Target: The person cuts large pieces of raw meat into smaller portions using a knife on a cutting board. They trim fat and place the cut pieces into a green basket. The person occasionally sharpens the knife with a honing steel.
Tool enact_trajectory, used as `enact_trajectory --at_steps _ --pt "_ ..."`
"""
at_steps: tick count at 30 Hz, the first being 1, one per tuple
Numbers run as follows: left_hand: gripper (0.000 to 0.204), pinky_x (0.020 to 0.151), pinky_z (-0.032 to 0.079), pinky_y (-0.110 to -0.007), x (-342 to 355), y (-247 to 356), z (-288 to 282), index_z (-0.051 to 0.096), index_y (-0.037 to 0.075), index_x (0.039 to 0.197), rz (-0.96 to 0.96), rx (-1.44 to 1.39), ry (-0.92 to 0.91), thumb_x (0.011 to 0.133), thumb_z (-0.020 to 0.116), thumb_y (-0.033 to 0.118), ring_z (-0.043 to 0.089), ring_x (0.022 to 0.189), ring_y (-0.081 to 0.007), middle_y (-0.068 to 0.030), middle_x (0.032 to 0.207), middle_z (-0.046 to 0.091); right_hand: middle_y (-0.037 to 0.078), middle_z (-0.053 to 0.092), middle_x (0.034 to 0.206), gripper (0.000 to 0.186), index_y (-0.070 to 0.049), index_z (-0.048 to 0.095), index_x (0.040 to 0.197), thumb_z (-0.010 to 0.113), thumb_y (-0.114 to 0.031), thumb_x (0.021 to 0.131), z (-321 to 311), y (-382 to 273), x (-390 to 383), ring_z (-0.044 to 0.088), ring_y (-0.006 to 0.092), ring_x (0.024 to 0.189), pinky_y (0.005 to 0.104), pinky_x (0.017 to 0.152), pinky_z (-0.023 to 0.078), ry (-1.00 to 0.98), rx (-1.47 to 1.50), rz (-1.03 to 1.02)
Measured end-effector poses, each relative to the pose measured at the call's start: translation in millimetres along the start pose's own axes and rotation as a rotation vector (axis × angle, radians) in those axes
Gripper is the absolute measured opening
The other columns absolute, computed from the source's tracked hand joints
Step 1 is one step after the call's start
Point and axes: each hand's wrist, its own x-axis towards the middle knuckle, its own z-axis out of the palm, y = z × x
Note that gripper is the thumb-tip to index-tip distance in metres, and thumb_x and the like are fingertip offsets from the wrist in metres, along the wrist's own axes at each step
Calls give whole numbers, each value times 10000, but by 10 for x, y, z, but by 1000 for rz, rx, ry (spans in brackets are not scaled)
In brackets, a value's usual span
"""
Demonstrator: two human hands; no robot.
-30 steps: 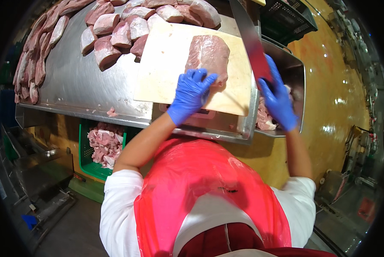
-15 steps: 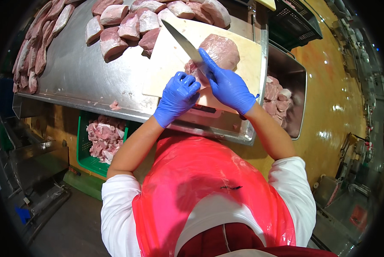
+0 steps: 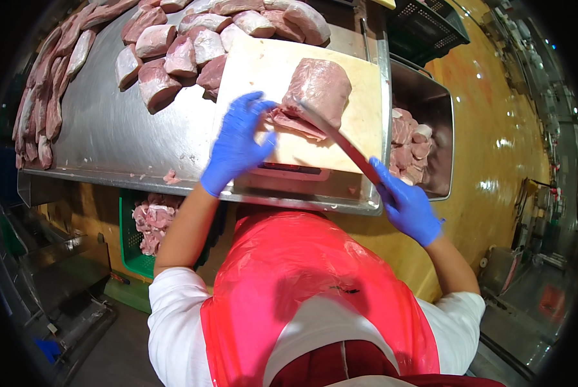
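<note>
On the cream cutting board (image 3: 244,68) lies a thick block of raw meat (image 3: 321,87). A thin flap of meat (image 3: 296,124) stretches along its near side. My right hand (image 3: 408,203), in a blue glove, is wrapped round the handle of a long knife (image 3: 343,143). The blade points up and left, its tip over the block's near left corner. My left hand (image 3: 240,142), also gloved in blue, hovers at the board's left edge. Its fingers are apart, with the fingertips close to the left end of the flap.
Several meat pieces (image 3: 179,55) and long strips (image 3: 40,109) lie on the steel table (image 3: 102,116). A steel tub (image 3: 445,161) of cut meat stands right of the board. Below the table's front edge is a green crate (image 3: 131,242) with trimmings. A dark crate (image 3: 424,32) stands far right.
My right hand has drawn the knife down and to the right, away from the left hand. My left hand has opened and moved left. The meat block now sits more upright beside its flap.
</note>
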Motion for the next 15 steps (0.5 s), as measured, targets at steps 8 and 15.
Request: enact_trajectory --at_steps 8,15 --pt "238 790 474 -438 -84 -179 231 650 115 923 88 108 -168 723 778 133 587 888 -318 -77 887 626 219 702 919 734 -171 236 1596 561 -124 939 865 -359 1520 678 425 803 503 704 536 239 215 -39" --pt "199 701 481 -422 53 -495 236 599 99 814 227 112 -120 689 753 90 564 782 -320 -98 786 565 208 694 895 788 -225 199 1608 523 -50 911 602 -425 933 680 403 748 500 662 541 -199 -133 216"
